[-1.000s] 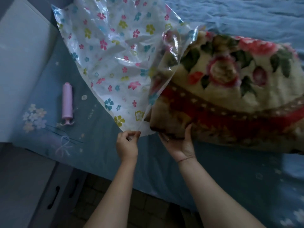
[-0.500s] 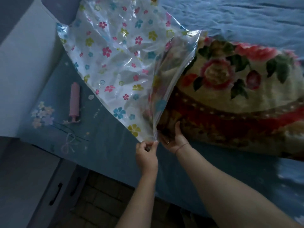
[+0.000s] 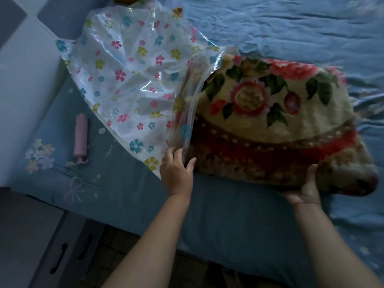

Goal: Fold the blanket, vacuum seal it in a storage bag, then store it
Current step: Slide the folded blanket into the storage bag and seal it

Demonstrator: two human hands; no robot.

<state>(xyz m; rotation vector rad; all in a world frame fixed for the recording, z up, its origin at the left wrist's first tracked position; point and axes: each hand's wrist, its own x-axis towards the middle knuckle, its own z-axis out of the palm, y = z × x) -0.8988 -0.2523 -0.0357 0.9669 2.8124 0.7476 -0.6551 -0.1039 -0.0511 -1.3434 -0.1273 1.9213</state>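
- Feeding the folded blanket (image 3: 276, 125) into the flower-print storage bag (image 3: 128, 80) is the step in hand; only its left end sits inside the bag's mouth, while most of it lies bare on the bed (image 3: 291, 34).
- Half a second ago the right hand (image 3: 305, 188) was at the blanket's near-left corner, right beside the bag's mouth; now it has shifted far along to the blanket's right end, cupped under the near edge with the thumb up against the pile.
- The left hand (image 3: 176, 171) has let go of its pinch on the bag's bottom corner. It now lies at the mouth with fingers spread, some on the plastic, thumb toward the blanket; whether any fingers reach inside the opening I cannot quite tell.
- Judged from this, the hands have traded from opening the bag to pushing: the right is placed to shove the bulk leftward while the left holds the mouth wide.
- A pink hand pump (image 3: 80, 136) and a small white cap (image 3: 101, 130) wait on the bed left of the bag, untouched, so sealing and storing are yet to come.
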